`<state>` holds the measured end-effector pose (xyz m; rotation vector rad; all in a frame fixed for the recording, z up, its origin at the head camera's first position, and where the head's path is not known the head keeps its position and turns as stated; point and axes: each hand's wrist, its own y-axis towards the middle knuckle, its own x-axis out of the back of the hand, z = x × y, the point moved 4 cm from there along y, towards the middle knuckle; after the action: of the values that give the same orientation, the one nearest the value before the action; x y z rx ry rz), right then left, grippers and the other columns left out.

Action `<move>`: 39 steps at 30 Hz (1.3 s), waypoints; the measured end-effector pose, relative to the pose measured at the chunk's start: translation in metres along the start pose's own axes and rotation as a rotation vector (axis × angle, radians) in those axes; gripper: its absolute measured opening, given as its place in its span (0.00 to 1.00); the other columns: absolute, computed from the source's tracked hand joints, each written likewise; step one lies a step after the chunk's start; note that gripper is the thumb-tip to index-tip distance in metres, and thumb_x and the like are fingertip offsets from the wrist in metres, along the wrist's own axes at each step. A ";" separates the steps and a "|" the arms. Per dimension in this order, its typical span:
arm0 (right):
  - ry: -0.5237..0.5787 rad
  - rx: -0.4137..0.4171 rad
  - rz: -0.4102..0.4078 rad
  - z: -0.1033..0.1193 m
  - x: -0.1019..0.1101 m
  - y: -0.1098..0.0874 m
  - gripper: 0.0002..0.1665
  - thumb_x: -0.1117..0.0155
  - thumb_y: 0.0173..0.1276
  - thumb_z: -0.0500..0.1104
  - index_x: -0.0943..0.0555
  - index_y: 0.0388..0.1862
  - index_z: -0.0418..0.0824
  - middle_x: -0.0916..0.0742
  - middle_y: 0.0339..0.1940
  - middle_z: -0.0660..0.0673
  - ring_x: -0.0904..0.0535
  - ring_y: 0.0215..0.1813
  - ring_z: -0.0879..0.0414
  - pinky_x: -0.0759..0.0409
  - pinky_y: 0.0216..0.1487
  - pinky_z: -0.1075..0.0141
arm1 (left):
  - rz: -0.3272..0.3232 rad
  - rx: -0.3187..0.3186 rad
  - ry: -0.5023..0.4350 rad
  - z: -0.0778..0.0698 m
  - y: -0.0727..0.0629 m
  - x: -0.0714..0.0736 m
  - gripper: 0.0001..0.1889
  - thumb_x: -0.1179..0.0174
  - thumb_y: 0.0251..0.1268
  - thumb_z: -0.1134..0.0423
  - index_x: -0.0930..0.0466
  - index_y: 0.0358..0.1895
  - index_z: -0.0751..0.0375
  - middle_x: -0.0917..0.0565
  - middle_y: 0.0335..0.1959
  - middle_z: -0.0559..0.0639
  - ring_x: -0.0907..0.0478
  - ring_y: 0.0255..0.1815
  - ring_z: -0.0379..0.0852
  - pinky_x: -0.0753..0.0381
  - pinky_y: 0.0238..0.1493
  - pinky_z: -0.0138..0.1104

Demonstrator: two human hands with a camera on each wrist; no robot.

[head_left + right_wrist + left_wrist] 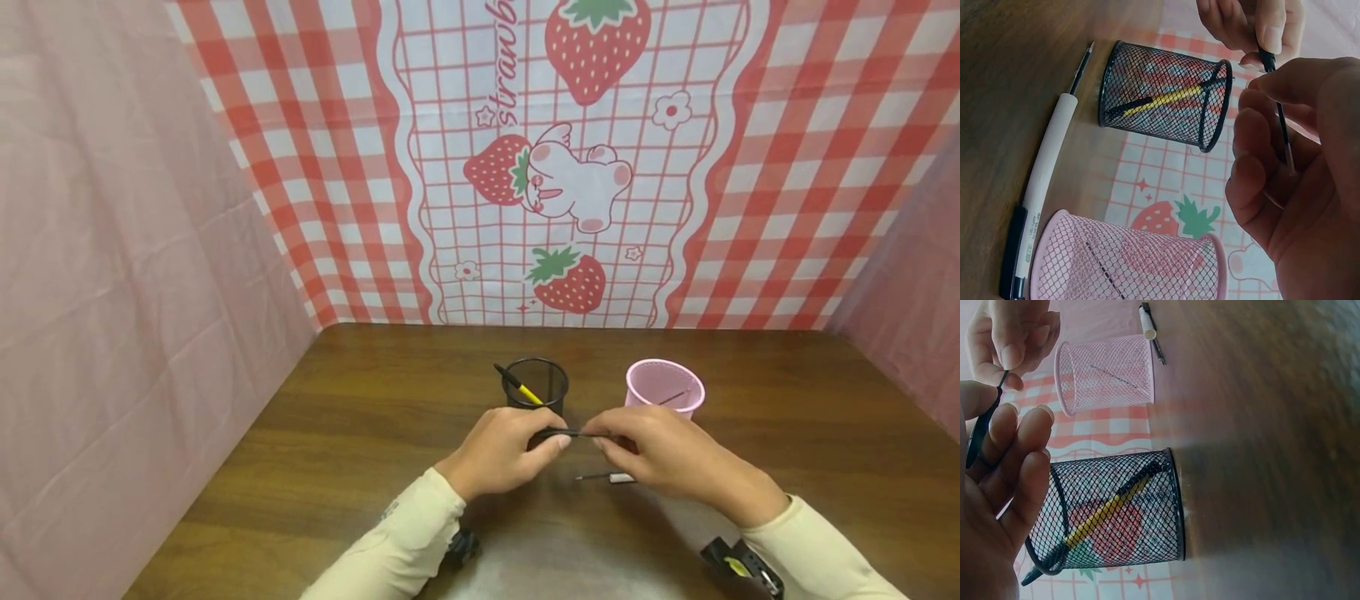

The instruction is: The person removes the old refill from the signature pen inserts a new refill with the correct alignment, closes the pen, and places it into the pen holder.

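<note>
My left hand (pixel 510 450) grips a short black pen part (pixel 980 434) between thumb and fingers. Opposite it, my right hand (pixel 667 450) pinches a thin black refill (pixel 1283 131) whose clear tail end points into the palm. The refill's other end meets the black pen part between the two hands; how deep it sits inside cannot be seen. Just beyond the left hand stands a black mesh pen cup (pixel 555 367) with a yellow and black pen (pixel 528 393) leaning in it. Behind the right hand is a pink mesh cup (pixel 636 392) holding one thin dark refill (pixel 675 397).
On the wooden table (pixel 360 417), below the hands, lies a white pen barrel (pixel 1047 156) with a black end and a dark refill sticking out of it. A strawberry-print checked cloth (pixel 495 242) hangs at the back, and a pale pink curtain (pixel 135 300) on the left.
</note>
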<state>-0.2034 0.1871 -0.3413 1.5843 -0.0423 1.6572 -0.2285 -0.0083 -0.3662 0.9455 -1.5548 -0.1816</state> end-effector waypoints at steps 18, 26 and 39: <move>0.059 -0.026 -0.004 0.004 0.000 0.000 0.19 0.27 0.61 0.34 0.17 0.52 0.42 0.17 0.29 0.63 0.26 0.28 0.72 0.25 0.28 0.74 | 0.021 -0.015 -0.028 -0.005 0.000 -0.003 0.08 0.42 0.74 0.57 0.17 0.46 0.54 0.14 0.34 0.39 0.25 0.30 0.28 0.25 0.35 0.24; 0.093 -0.081 0.023 0.004 -0.001 -0.001 0.25 0.27 0.62 0.35 0.20 0.58 0.46 0.17 0.29 0.65 0.24 0.28 0.72 0.24 0.28 0.72 | 0.034 -0.024 -0.044 -0.007 0.001 -0.004 0.08 0.40 0.73 0.58 0.16 0.46 0.56 0.14 0.32 0.41 0.26 0.28 0.28 0.26 0.33 0.22; 0.095 -0.069 0.041 0.008 -0.001 0.000 0.25 0.27 0.63 0.35 0.21 0.59 0.43 0.13 0.33 0.61 0.20 0.33 0.71 0.20 0.30 0.70 | 0.007 -0.044 -0.033 -0.010 0.003 -0.004 0.07 0.39 0.71 0.59 0.16 0.45 0.56 0.13 0.34 0.42 0.23 0.31 0.30 0.24 0.36 0.23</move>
<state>-0.1968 0.1819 -0.3401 1.4604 -0.0824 1.7425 -0.2215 0.0001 -0.3656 0.9064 -1.5779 -0.2260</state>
